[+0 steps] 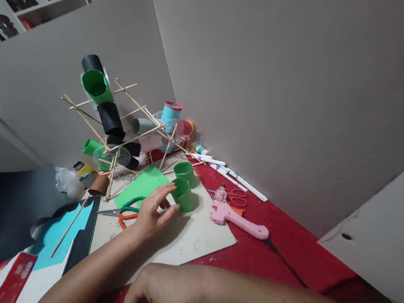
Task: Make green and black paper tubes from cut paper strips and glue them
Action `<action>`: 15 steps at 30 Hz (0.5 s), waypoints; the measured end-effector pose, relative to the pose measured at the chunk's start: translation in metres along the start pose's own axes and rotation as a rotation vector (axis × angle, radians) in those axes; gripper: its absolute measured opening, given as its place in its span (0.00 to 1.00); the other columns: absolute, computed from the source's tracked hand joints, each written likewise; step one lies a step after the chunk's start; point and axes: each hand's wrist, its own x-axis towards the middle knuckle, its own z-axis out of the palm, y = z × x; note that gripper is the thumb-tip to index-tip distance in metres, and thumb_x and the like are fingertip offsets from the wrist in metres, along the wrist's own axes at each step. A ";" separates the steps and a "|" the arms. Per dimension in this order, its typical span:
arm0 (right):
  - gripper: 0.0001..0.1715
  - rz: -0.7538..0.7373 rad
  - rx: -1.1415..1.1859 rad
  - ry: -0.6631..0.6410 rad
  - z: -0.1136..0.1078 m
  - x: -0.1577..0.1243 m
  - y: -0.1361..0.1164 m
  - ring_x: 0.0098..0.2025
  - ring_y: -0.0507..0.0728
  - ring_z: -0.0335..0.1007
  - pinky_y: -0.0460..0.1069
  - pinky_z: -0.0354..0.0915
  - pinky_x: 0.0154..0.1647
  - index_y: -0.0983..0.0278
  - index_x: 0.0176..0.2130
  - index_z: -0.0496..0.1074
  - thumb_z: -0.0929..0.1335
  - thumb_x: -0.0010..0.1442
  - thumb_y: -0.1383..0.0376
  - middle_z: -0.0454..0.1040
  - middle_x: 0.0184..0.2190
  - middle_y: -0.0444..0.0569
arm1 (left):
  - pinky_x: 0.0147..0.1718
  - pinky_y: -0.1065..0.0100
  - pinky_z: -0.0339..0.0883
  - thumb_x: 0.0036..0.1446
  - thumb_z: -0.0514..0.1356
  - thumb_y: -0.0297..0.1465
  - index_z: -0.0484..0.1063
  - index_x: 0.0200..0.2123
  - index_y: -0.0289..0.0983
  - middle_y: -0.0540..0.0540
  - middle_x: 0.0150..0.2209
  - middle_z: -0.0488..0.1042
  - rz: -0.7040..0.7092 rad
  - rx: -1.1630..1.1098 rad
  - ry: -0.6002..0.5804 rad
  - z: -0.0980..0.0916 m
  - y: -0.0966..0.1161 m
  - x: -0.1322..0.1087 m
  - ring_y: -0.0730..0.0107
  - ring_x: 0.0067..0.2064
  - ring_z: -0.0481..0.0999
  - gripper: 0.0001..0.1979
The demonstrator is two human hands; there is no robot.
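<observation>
My left hand [156,211] is open, its fingers and thumb apart and curved at the left side of a green paper tube [184,197]. Whether the fingertips touch the tube cannot be told. A second green paper tube [187,173] stands upright just behind it. Scissors with green and orange handles [130,210] lie left of that hand, near a green paper sheet [147,184]. At the bottom edge, my right hand [167,291] is closed with curled fingers; anything in them is hidden. A pink hot glue gun [236,217] rests to the right on the red tabletop.
A stick frame [117,136] carrying green and black paper tubes stands at the back left. White markers [244,181] and red-handled scissors [237,198] lie near the wall. A cardboard sheet [207,240] covers part of the red table [296,241]. Blue paper [59,233] lies left.
</observation>
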 end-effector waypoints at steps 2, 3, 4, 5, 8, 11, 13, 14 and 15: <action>0.08 -0.008 -0.013 -0.006 -0.001 0.000 0.000 0.24 0.45 0.64 0.36 0.57 0.24 0.67 0.36 0.77 0.67 0.57 0.72 0.69 0.25 0.38 | 0.34 0.66 0.66 0.54 0.64 0.30 0.74 0.51 0.43 0.40 0.52 0.74 0.022 0.028 -0.068 0.003 0.000 0.005 0.69 0.30 0.72 0.19; 0.08 -0.010 -0.015 -0.009 -0.001 0.000 0.000 0.24 0.45 0.63 0.36 0.57 0.24 0.67 0.36 0.77 0.67 0.57 0.72 0.69 0.25 0.38 | 0.32 0.66 0.65 0.54 0.64 0.31 0.75 0.50 0.42 0.40 0.49 0.76 0.023 0.044 -0.105 0.005 0.000 0.008 0.69 0.29 0.72 0.18; 0.08 -0.010 -0.013 -0.011 -0.001 0.000 0.001 0.23 0.45 0.63 0.36 0.57 0.24 0.67 0.36 0.77 0.67 0.57 0.73 0.69 0.24 0.38 | 0.31 0.67 0.64 0.54 0.63 0.31 0.77 0.47 0.42 0.41 0.44 0.78 0.023 0.058 -0.133 0.006 0.001 0.011 0.69 0.28 0.71 0.15; 0.08 -0.009 -0.008 -0.011 -0.001 0.000 0.002 0.23 0.44 0.63 0.36 0.57 0.24 0.68 0.36 0.77 0.67 0.56 0.73 0.68 0.24 0.38 | 0.29 0.67 0.63 0.54 0.63 0.32 0.78 0.42 0.40 0.43 0.38 0.78 0.019 0.064 -0.147 0.008 0.002 0.014 0.70 0.26 0.69 0.11; 0.08 -0.024 0.039 0.021 0.001 -0.001 0.005 0.24 0.45 0.63 0.36 0.56 0.23 0.68 0.36 0.78 0.68 0.56 0.72 0.68 0.24 0.39 | 0.26 0.70 0.60 0.55 0.63 0.34 0.78 0.30 0.37 0.48 0.24 0.72 -0.064 -0.005 -0.113 0.003 0.007 0.019 0.70 0.25 0.68 0.07; 0.10 -0.045 0.197 0.076 0.001 -0.004 0.003 0.23 0.45 0.60 0.37 0.56 0.21 0.68 0.36 0.79 0.70 0.56 0.65 0.68 0.23 0.40 | 0.24 0.72 0.61 0.53 0.64 0.39 0.74 0.27 0.35 0.51 0.20 0.69 -0.268 -0.219 -0.065 -0.018 0.013 0.019 0.73 0.22 0.68 0.12; 0.13 -0.048 0.333 0.117 -0.001 -0.009 -0.004 0.21 0.45 0.58 0.38 0.55 0.20 0.69 0.34 0.79 0.71 0.54 0.61 0.67 0.21 0.40 | 0.23 0.73 0.63 0.52 0.66 0.40 0.73 0.26 0.34 0.52 0.18 0.69 -0.366 -0.355 -0.033 -0.041 0.016 0.012 0.74 0.21 0.69 0.14; 0.13 -0.050 0.400 0.133 -0.002 -0.013 -0.008 0.21 0.45 0.58 0.38 0.55 0.19 0.69 0.32 0.79 0.71 0.54 0.60 0.67 0.20 0.40 | 0.23 0.73 0.64 0.51 0.66 0.40 0.72 0.26 0.33 0.52 0.18 0.69 -0.393 -0.406 -0.015 -0.054 0.017 0.007 0.75 0.20 0.69 0.15; 0.14 -0.048 0.466 0.142 -0.004 -0.017 -0.013 0.19 0.45 0.58 0.39 0.55 0.18 0.70 0.30 0.79 0.71 0.53 0.59 0.66 0.19 0.41 | 0.22 0.74 0.64 0.51 0.67 0.40 0.72 0.25 0.33 0.52 0.18 0.69 -0.416 -0.453 0.005 -0.067 0.017 0.001 0.76 0.20 0.69 0.15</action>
